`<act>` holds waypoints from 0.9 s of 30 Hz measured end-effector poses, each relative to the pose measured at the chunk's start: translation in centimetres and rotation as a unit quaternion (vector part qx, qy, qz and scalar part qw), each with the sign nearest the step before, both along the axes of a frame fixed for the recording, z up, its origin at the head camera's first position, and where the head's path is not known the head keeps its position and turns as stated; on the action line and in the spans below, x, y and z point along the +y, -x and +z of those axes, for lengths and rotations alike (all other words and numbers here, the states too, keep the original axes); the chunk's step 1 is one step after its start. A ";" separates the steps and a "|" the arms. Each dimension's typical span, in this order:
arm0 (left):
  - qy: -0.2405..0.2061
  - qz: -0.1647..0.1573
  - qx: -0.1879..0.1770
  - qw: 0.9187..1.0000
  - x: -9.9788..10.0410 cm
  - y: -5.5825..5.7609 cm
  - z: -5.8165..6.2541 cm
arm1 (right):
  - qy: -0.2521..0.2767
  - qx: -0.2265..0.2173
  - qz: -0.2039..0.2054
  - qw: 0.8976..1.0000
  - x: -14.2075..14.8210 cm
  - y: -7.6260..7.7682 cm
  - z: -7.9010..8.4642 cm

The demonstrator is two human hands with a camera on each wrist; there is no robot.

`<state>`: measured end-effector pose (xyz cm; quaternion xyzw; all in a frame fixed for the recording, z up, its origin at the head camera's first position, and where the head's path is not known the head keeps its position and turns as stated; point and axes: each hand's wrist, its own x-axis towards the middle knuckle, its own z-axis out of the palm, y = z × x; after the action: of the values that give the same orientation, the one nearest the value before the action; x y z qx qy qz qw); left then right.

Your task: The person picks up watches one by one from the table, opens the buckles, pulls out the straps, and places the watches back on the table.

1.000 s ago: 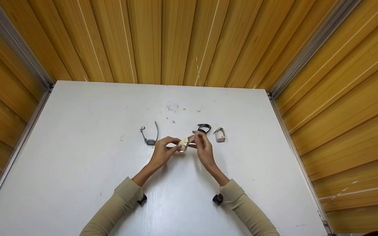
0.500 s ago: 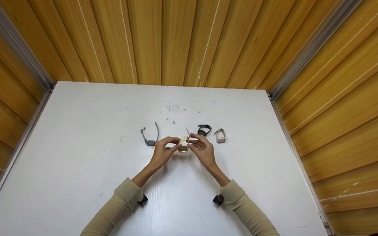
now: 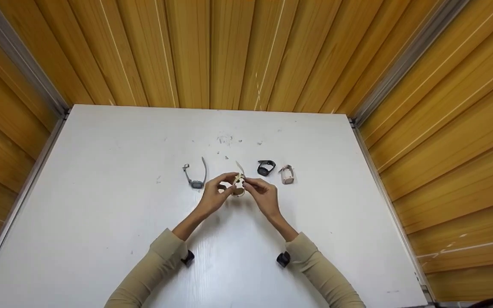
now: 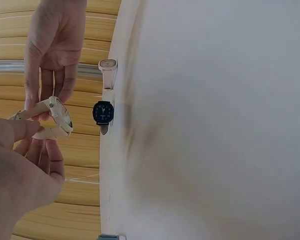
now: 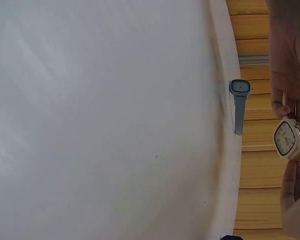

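A cream wristwatch (image 3: 239, 192) is held up between both hands, its strap bent into a loop. My left hand (image 3: 212, 199) pinches one strap part between thumb and fingers. From the other side my right hand (image 3: 265, 196) pinches the opposite strap part, close to where the two straps meet. A thin strap end pokes up past the fingertips in the head view. In the left wrist view the watch (image 4: 62, 117) is seen edge-on, its buckle partly behind the left thumb. The squarish pale dial (image 5: 286, 139) with dark rim shows in the right wrist view.
On the white table (image 3: 101, 192) a grey watch (image 3: 196, 184) lies with straps spread, left of the hands. A black watch (image 3: 264, 170) and a pink watch (image 3: 288, 177) stand to the right. Wood-look panels (image 3: 229, 55) wall in the back and sides.
My right hand's fingers have shifted from the raised strap end down toward the strap joint, closer to the left hand. The watch case has tilted; the left hand has barely moved.
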<state>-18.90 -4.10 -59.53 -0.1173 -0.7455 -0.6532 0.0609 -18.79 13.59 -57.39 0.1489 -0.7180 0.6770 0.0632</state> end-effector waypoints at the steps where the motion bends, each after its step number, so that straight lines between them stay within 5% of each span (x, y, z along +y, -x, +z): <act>1: -0.008 -0.003 -0.007 1.000 0.1 0.1 0.2 | 0.000 0.005 -0.001 1.000 0.0 0.1 0.1; 12: -0.049 0.017 -0.072 0.996 1.2 -0.4 2.9 | 0.033 -0.006 -0.004 0.999 -0.1 -0.1 0.0; 19: -0.044 0.028 -0.082 0.995 1.3 0.2 1.4 | 0.021 -0.009 0.008 1.000 -0.1 -0.2 0.0; 27: -0.024 0.002 -0.074 0.997 0.6 0.5 1.0 | 0.018 -0.004 -0.004 1.000 0.0 -0.4 -0.3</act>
<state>-19.44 -3.49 -58.54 -0.0654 -0.7321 -0.6780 0.0099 -18.36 13.61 -57.66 0.1420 -0.7062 0.6905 0.0655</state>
